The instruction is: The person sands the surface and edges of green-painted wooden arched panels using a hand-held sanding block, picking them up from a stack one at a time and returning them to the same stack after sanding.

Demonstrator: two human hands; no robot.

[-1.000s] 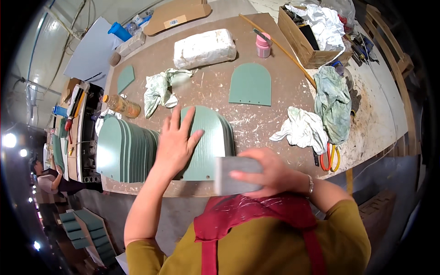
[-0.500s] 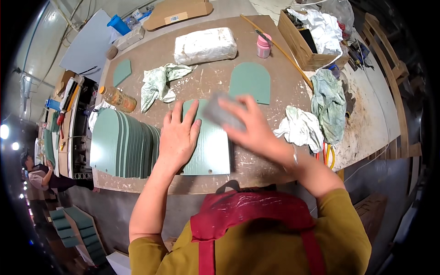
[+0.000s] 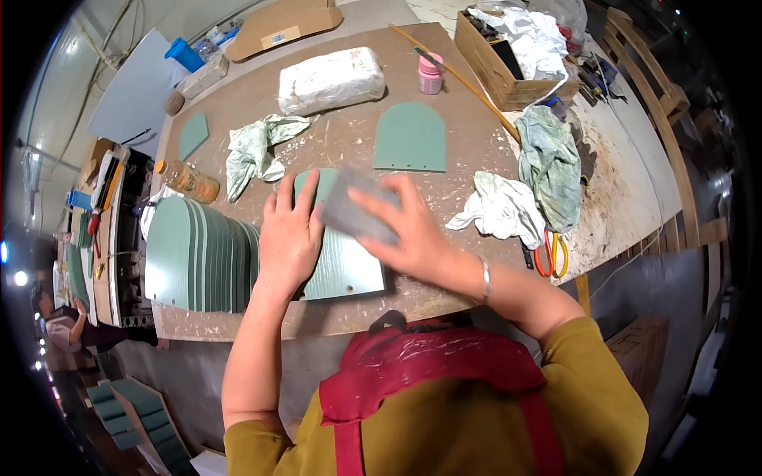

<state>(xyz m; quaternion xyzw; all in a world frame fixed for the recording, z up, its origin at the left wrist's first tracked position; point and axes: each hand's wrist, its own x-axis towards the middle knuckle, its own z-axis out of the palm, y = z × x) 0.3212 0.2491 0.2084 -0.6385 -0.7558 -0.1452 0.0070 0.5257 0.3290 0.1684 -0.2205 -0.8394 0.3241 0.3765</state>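
Note:
An arched green panel (image 3: 345, 270) with small holes along its straight edge lies near the front of the table. My left hand (image 3: 291, 242) rests flat on its left side, fingers spread. In my right hand (image 3: 413, 230) is a grey block that looks like a sanding sponge (image 3: 357, 208), blurred by motion and pressed over the panel's upper right part. Left of my hands stands a row of similar green panels (image 3: 171, 254), packed face to face. Another arched panel (image 3: 411, 135) lies flat farther back.
Around the work lie a greenish-white rag (image 3: 252, 155), a white rag (image 3: 508, 210), a green-stained cloth (image 3: 549, 166), a bottle (image 3: 190, 182), a white wrapped bundle (image 3: 332, 81), a pink jar (image 3: 429, 75), a long stick (image 3: 468, 87) and scissors (image 3: 552, 255). Another person (image 3: 67, 321) is far left.
The whole view has shifted and turned slightly. My right hand has brought the grey sanding sponge a little left and nearer over the panel. My left hand keeps its place on it.

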